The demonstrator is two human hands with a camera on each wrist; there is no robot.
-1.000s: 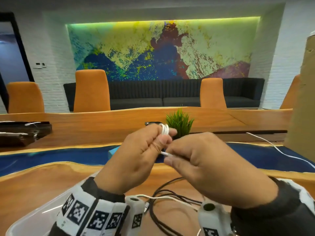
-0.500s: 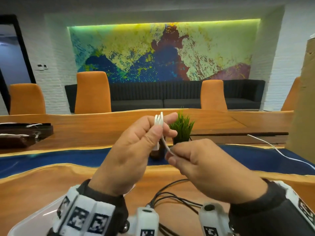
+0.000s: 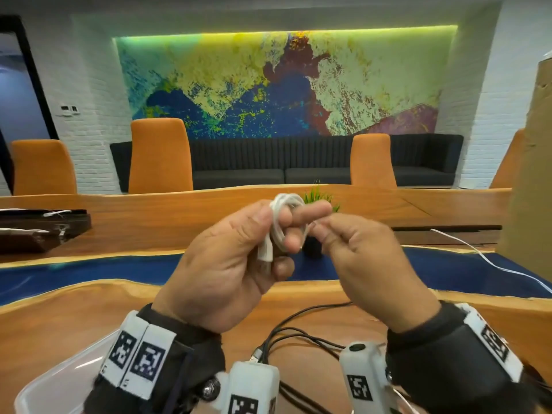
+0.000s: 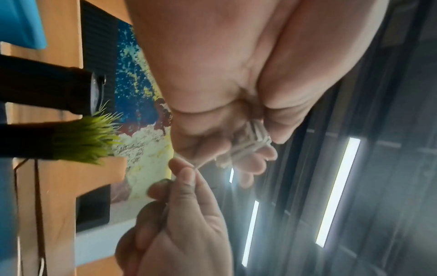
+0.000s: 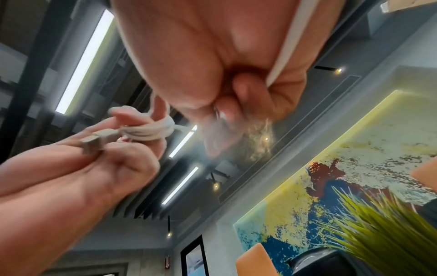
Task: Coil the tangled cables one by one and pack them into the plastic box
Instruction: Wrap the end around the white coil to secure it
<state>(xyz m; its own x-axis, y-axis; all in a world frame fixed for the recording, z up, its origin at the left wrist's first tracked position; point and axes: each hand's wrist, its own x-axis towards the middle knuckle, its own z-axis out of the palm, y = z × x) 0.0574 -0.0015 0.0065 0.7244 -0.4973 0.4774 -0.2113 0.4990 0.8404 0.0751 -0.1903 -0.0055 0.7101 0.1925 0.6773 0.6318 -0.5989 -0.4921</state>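
My left hand (image 3: 268, 231) is raised above the table and grips a small coil of white cable (image 3: 282, 222), wound round its fingers with a white plug (image 3: 265, 249) hanging below the thumb. The coil (image 5: 146, 132) and the plug (image 5: 91, 143) show clearly in the right wrist view. My right hand (image 3: 321, 231) pinches the free end of the same cable right beside the coil. A clear plastic box (image 3: 59, 380) sits at the bottom left under my left wrist. Tangled black cables (image 3: 298, 333) lie on the table between my wrists.
A small green plant in a black pot (image 3: 316, 204) stands behind my hands. Another white cable (image 3: 490, 261) trails over the blue strip at right, by a tall cardboard box (image 3: 528, 180). A dark tray (image 3: 38, 228) sits at left. Orange chairs line the far side.
Both hands have risen a little. The right hand has brought the cable's end round the left fingers and now sits close against the coil, which looks fuller.
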